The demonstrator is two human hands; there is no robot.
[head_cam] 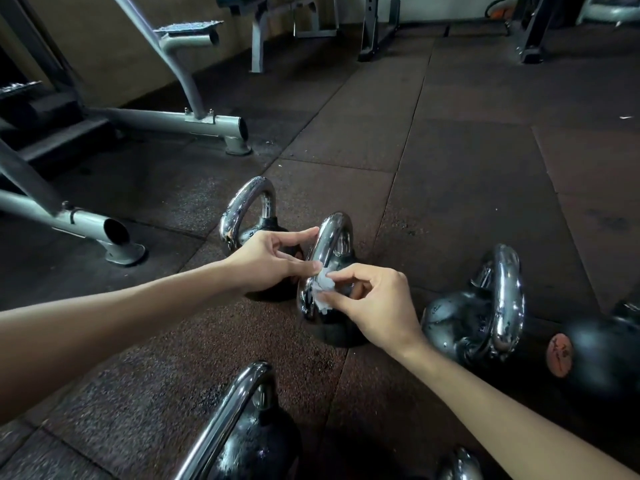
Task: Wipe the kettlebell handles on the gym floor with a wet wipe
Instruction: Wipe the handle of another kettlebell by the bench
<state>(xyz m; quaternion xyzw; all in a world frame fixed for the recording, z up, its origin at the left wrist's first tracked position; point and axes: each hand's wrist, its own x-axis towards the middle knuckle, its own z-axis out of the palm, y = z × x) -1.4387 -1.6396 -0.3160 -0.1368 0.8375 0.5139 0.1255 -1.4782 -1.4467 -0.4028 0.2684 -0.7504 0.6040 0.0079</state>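
While my right hand [377,306] pinches the wipe [323,289] low on the middle handle [329,244], my left hand [270,261], fingers loose, touches beside it. I judge this handle half done. The far handle [249,209] looks wet, and I cannot tell for the others.

Left side was all grey machine frame [166,119], open-ended tubes sitting on little round feet [238,147]. A textured foot plate [187,28] stuck out up top, tan wall [104,46] right behind it. Further back there was a bench [263,8] and a dark rack [533,29], plus some tiny white scrap [625,117] off right.
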